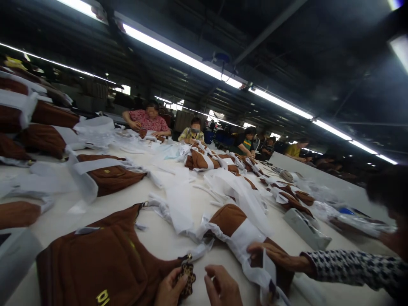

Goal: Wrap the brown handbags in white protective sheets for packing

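My left hand (168, 290) shows at the bottom edge, its fingers pinched on a small leopard-print tag (187, 276) that hangs from the corner of a brown fabric bag (102, 263) lying flat in front of me. Just right of the tag is my right hand (223, 287), fingers loosely curled and apart, with nothing in it. A co-worker's hand (270, 255) in a black-and-white patterned sleeve rests on another brown bag (232, 223) wrapped in white paper.
A long white table (165, 242) carries several brown bags, white paper wrappings (236, 187) and a grey tape dispenser (306, 229). Stacks of wrapped bags (35, 123) rise at the left. Several people sit along the far side.
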`<state>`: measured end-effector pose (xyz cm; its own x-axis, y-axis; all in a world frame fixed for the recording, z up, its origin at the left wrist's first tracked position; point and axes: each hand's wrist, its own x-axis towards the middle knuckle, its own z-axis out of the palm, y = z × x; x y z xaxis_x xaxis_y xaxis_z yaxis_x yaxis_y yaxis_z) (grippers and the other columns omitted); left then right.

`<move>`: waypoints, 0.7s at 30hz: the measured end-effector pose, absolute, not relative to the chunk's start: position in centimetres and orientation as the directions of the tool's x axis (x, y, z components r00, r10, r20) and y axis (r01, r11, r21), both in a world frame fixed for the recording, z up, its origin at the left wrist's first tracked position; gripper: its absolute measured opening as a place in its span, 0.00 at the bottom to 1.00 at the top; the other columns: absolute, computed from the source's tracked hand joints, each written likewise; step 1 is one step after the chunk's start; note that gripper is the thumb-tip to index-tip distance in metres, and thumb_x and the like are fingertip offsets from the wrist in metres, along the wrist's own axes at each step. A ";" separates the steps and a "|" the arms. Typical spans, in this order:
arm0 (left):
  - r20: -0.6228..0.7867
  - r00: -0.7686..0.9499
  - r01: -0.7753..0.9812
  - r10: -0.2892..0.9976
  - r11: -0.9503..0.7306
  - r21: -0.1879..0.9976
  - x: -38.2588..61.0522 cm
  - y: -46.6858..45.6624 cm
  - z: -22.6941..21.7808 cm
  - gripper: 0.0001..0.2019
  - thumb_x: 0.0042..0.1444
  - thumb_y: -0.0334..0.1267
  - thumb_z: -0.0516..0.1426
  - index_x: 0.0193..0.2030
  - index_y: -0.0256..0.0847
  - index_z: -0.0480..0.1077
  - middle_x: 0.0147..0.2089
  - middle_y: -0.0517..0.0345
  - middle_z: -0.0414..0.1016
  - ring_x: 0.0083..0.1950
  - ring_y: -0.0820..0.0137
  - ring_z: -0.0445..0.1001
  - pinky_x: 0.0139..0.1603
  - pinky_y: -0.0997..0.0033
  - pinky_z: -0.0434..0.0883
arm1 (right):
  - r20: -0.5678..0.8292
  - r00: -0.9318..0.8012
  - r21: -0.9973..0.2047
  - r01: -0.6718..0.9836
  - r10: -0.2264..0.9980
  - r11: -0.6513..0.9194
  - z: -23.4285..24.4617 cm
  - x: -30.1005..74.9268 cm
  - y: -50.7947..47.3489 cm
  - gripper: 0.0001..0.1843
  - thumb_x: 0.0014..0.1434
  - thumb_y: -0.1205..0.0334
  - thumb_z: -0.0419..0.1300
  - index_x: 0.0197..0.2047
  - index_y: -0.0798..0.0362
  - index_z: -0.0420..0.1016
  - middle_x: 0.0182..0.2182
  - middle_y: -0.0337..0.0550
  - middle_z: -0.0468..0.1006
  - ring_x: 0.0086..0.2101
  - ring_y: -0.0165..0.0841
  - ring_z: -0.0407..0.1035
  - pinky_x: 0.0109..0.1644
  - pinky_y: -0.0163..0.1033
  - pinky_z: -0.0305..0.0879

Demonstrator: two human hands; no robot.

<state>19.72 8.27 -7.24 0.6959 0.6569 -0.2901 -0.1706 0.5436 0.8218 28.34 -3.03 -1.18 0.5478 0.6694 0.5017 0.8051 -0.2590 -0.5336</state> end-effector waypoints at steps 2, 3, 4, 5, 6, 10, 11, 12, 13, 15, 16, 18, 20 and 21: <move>-0.275 0.703 -0.181 0.656 0.539 0.823 19.8 8.2 -7.7 0.31 0.31 0.55 0.65 0.38 0.31 0.71 0.31 0.49 0.75 0.27 0.71 0.69 0.26 0.77 0.65 | 0.307 0.656 -0.705 0.644 0.689 -0.299 -1.9 28.5 -1.6 0.15 0.57 0.53 0.50 0.35 0.53 0.71 0.26 0.42 0.73 0.24 0.30 0.66 0.29 0.32 0.61; -0.270 0.703 -0.180 0.658 0.532 0.827 19.7 8.0 -7.7 0.31 0.31 0.54 0.65 0.38 0.31 0.71 0.31 0.49 0.75 0.27 0.70 0.70 0.27 0.77 0.65 | 0.206 0.683 -0.767 0.558 0.701 -0.318 -2.2 28.6 -0.9 0.17 0.56 0.51 0.50 0.35 0.54 0.72 0.27 0.43 0.74 0.26 0.31 0.67 0.31 0.33 0.62; -0.266 0.701 -0.180 0.662 0.525 0.832 19.7 7.8 -7.6 0.31 0.31 0.54 0.65 0.38 0.31 0.71 0.32 0.49 0.75 0.28 0.70 0.70 0.27 0.77 0.66 | 0.114 0.694 -0.824 0.467 0.711 -0.323 -2.3 28.6 -0.2 0.18 0.56 0.49 0.50 0.34 0.54 0.73 0.27 0.43 0.74 0.27 0.32 0.67 0.32 0.34 0.63; -0.262 0.699 -0.182 0.666 0.520 0.834 19.7 7.7 -7.4 0.31 0.31 0.55 0.65 0.38 0.31 0.71 0.32 0.49 0.75 0.29 0.69 0.70 0.28 0.76 0.66 | 0.041 0.692 -0.870 0.379 0.720 -0.314 -2.5 28.6 0.4 0.20 0.55 0.47 0.50 0.33 0.55 0.73 0.27 0.43 0.74 0.28 0.33 0.67 0.32 0.34 0.63; -0.258 0.698 -0.189 0.668 0.519 0.834 19.6 7.6 -6.9 0.31 0.31 0.55 0.65 0.38 0.31 0.71 0.33 0.48 0.75 0.30 0.68 0.71 0.28 0.75 0.66 | -0.008 0.687 -0.906 0.303 0.726 -0.297 -2.6 28.5 1.0 0.21 0.54 0.46 0.51 0.32 0.55 0.74 0.27 0.44 0.74 0.28 0.34 0.67 0.32 0.35 0.63; -0.291 0.715 -0.181 0.636 0.570 0.802 18.3 10.4 -3.3 0.27 0.27 0.49 0.68 0.34 0.34 0.73 0.30 0.51 0.75 0.36 0.60 0.73 0.35 0.69 0.70 | -0.059 0.670 -0.959 0.167 0.740 -0.228 -2.9 28.5 2.6 0.22 0.49 0.45 0.56 0.31 0.58 0.75 0.27 0.45 0.75 0.30 0.35 0.68 0.34 0.36 0.64; -0.303 0.709 -0.179 0.637 0.578 0.796 17.7 12.1 -2.2 0.24 0.29 0.46 0.68 0.34 0.35 0.73 0.29 0.53 0.74 0.35 0.59 0.73 0.35 0.69 0.71 | -0.061 0.662 -0.962 0.160 0.747 -0.220 -3.0 28.5 2.8 0.22 0.48 0.45 0.57 0.31 0.58 0.75 0.27 0.45 0.76 0.31 0.36 0.68 0.35 0.36 0.64; -0.309 0.692 -0.191 0.652 0.578 0.793 16.8 14.2 -1.2 0.22 0.32 0.45 0.67 0.35 0.36 0.73 0.28 0.55 0.74 0.35 0.61 0.73 0.35 0.70 0.71 | -0.067 0.651 -0.966 0.147 0.756 -0.212 -3.0 28.5 2.9 0.22 0.48 0.46 0.57 0.32 0.58 0.75 0.28 0.45 0.76 0.32 0.36 0.69 0.36 0.36 0.64; -0.317 0.671 -0.204 0.671 0.578 0.791 15.8 16.5 -0.1 0.19 0.37 0.44 0.65 0.36 0.38 0.73 0.27 0.58 0.73 0.35 0.63 0.74 0.34 0.71 0.71 | -0.080 0.637 -0.970 0.128 0.767 -0.208 -3.1 28.5 2.9 0.22 0.47 0.46 0.58 0.33 0.58 0.75 0.29 0.45 0.76 0.33 0.37 0.69 0.37 0.37 0.64; -0.342 0.620 -0.222 0.707 0.575 0.787 13.4 20.9 1.7 0.12 0.45 0.40 0.61 0.37 0.40 0.72 0.25 0.61 0.72 0.35 0.66 0.74 0.33 0.72 0.72 | -0.105 0.613 -0.974 0.097 0.783 -0.207 -3.2 28.5 2.7 0.22 0.47 0.45 0.59 0.35 0.57 0.75 0.31 0.45 0.77 0.34 0.38 0.69 0.39 0.38 0.64; -0.364 0.612 -0.211 0.702 0.588 0.780 12.2 22.7 2.5 0.09 0.47 0.35 0.60 0.37 0.39 0.72 0.23 0.62 0.71 0.33 0.67 0.74 0.32 0.72 0.72 | -0.123 0.602 -0.972 0.088 0.789 -0.218 -3.3 28.6 2.6 0.22 0.46 0.45 0.59 0.35 0.57 0.75 0.32 0.45 0.77 0.35 0.38 0.70 0.40 0.38 0.64; -0.411 0.612 -0.179 0.675 0.625 0.760 10.1 24.9 3.8 0.13 0.45 0.27 0.59 0.40 0.42 0.71 0.21 0.65 0.70 0.28 0.70 0.73 0.29 0.73 0.72 | -0.129 0.607 -0.963 0.111 0.784 -0.244 -3.9 28.8 2.3 0.22 0.45 0.46 0.60 0.35 0.55 0.75 0.33 0.44 0.77 0.38 0.40 0.70 0.43 0.38 0.64; -0.402 0.584 -0.195 0.705 0.603 0.774 9.1 25.0 4.3 0.14 0.47 0.31 0.59 0.43 0.43 0.70 0.24 0.63 0.72 0.27 0.71 0.73 0.27 0.72 0.73 | -0.135 0.615 -0.961 0.111 0.777 -0.254 -4.6 29.3 2.1 0.22 0.42 0.47 0.62 0.36 0.54 0.75 0.35 0.44 0.77 0.39 0.41 0.70 0.44 0.38 0.65; -0.403 0.556 -0.205 0.727 0.590 0.781 9.1 24.5 4.3 0.13 0.49 0.35 0.59 0.44 0.41 0.69 0.26 0.61 0.72 0.28 0.71 0.72 0.27 0.72 0.73 | -0.145 0.620 -0.961 0.097 0.771 -0.259 -5.0 29.5 2.1 0.22 0.42 0.47 0.62 0.36 0.54 0.75 0.35 0.44 0.77 0.40 0.41 0.70 0.43 0.39 0.65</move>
